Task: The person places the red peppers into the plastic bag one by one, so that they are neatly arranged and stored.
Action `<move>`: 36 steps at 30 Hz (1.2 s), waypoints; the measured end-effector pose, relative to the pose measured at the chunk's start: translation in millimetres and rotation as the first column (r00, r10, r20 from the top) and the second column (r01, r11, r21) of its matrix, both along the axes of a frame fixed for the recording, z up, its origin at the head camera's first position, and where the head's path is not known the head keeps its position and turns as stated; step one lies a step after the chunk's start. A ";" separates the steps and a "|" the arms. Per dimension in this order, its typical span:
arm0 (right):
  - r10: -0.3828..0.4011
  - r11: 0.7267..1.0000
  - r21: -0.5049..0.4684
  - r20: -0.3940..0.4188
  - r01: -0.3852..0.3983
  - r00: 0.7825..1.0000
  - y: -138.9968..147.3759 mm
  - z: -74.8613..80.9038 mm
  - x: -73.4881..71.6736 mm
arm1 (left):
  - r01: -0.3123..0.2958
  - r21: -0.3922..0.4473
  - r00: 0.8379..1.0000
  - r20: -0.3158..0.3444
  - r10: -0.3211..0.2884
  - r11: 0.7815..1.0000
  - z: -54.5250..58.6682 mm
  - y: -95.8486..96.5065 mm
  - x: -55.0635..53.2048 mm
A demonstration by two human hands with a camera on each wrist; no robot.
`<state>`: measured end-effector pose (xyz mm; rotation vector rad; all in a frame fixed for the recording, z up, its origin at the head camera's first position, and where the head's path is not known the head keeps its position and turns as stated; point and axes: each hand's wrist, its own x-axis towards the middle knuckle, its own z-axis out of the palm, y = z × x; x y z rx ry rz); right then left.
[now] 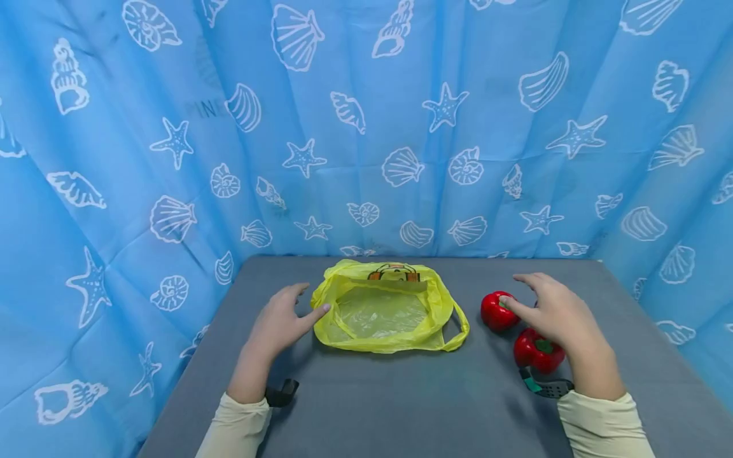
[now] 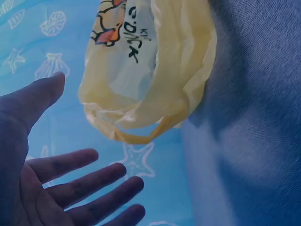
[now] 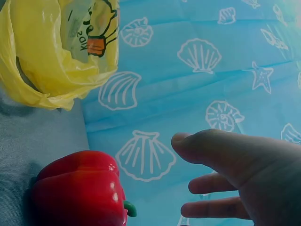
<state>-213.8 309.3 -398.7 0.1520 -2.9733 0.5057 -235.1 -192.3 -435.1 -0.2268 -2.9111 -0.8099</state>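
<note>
A yellow plastic bag (image 1: 378, 312) stands on the grey table with its mouth spread wide and a cartoon print on its far side. My left hand (image 1: 283, 321) is beside the bag's left edge, fingers spread and holding nothing; the left wrist view shows its fingers (image 2: 94, 188) apart from the bag (image 2: 183, 61). To the right, my right hand (image 1: 558, 312) hovers over two red bell peppers, its fingers apart and nothing in its grasp. One pepper (image 1: 497, 312) lies farther back, the other (image 1: 538, 351) nearer, partly hidden by the wrist. In the right wrist view a pepper (image 3: 80, 188) shows its green stem.
The grey table (image 1: 401, 401) reaches back to a blue curtain (image 1: 366, 127) printed with white shells and starfish, which also hangs along both sides. A handle loop (image 1: 458, 331) of the bag lies out to the right on the table.
</note>
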 end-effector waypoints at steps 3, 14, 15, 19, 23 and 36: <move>0.002 1.000 -0.014 -0.010 -0.002 1.000 1.2 2.5 1.9 | 0.026 0.068 1.000 0.012 -0.027 0.997 -5.0 2.4 -5.2; 0.008 0.997 -0.079 -0.063 -0.013 0.998 4.4 0.6 9.7 | 0.031 0.217 0.997 0.058 -0.045 0.976 -22.0 7.5 -15.8; 0.009 0.996 -0.086 -0.066 -0.015 0.998 5.5 0.0 10.7 | 0.031 0.224 0.997 0.058 -0.045 0.974 -23.0 7.9 -16.2; 0.011 0.993 -0.120 -0.071 -0.019 0.997 10.9 -2.0 15.4 | 0.032 0.240 0.998 0.050 -0.046 0.970 -26.9 8.7 -17.8; 0.013 0.986 -0.165 -0.082 -0.026 0.997 18.8 -5.7 22.4 | 0.045 0.245 0.998 0.036 -0.056 0.968 -29.7 9.4 -18.7; -0.042 0.973 -0.229 -0.039 0.032 0.998 44.9 -24.4 45.9 | 0.052 0.340 0.997 0.031 -0.067 0.939 -38.8 8.9 -19.2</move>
